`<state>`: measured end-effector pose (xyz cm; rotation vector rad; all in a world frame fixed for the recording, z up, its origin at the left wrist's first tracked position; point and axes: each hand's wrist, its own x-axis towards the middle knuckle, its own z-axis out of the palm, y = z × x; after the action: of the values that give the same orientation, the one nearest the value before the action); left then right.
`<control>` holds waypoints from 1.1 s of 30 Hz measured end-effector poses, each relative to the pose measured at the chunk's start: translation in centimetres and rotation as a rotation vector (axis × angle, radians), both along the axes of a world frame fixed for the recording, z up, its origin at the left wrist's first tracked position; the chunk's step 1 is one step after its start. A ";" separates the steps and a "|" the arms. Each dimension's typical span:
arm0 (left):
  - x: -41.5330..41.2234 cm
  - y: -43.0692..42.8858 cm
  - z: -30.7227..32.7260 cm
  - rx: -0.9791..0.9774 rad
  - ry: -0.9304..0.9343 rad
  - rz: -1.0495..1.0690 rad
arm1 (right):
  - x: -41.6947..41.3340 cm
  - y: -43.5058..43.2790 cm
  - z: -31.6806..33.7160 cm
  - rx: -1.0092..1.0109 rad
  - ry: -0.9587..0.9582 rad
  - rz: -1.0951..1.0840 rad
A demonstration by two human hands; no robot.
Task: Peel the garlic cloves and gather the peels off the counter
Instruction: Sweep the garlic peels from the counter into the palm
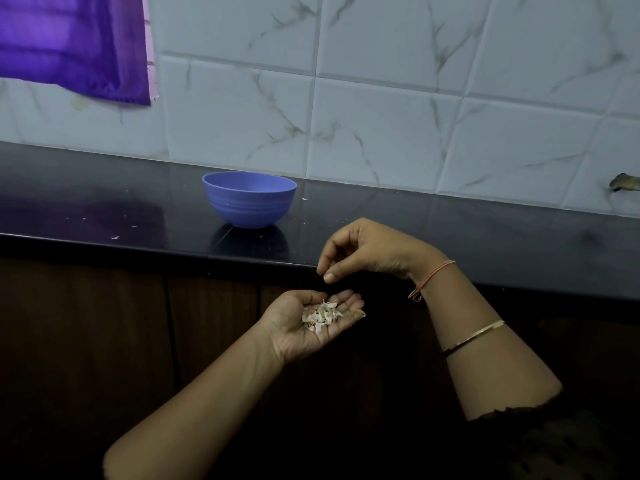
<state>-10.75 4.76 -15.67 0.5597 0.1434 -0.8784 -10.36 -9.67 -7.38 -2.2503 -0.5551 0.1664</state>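
Black counter [450, 220] looks nearly swept: our left hand [308, 327], fingers relaxed, cups the peels [322, 316]; whether our right hand [367, 249] at 1 o'clock pinches one we cannot tell; flecks [116, 237] lie at 8 o'clock from the bowl [249, 199].

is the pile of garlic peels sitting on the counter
No, the garlic peels lie in the upturned left hand, held in front of the counter edge.

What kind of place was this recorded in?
Most likely a home kitchen: a dark polished counter against a tiled wall, a blue bowl on it, garlic peels in the left hand.
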 end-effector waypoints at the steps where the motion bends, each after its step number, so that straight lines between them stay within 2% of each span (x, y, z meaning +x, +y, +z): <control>1: -0.1 0.1 0.2 -0.009 -0.006 0.005 | 0.0 0.0 0.0 0.009 0.027 0.011; 5: -0.5 0.6 1.2 -0.060 -0.033 0.006 | 0.0 0.4 0.0 0.220 0.070 -0.005; 10: -0.7 1.2 3.1 -0.135 -0.070 0.021 | 1.3 0.4 0.3 0.691 -0.097 -0.272; 13: -0.3 1.7 4.5 -0.161 -0.103 0.072 | 2.7 -0.6 0.2 0.768 -0.147 -0.439; 17: 1.1 1.9 6.3 -0.128 -0.132 0.146 | 4.6 -1.3 -0.5 0.619 -0.225 -0.650; 20: 2.5 1.4 7.0 -0.102 -0.133 0.177 | 6.1 -1.4 -0.7 0.414 -0.275 -0.704; 27: 5.7 -0.2 7.7 -0.043 -0.119 0.210 | 8.6 -2.2 1.0 -0.134 -0.331 -0.608; 33: 8.2 -1.6 7.6 -0.015 -0.115 0.203 | 12.1 -2.8 1.6 -0.389 -0.259 -0.500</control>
<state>-2.55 3.16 -8.02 0.5700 0.0869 -0.6482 1.76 -12.49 -5.76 -2.7353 -0.0743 -0.2997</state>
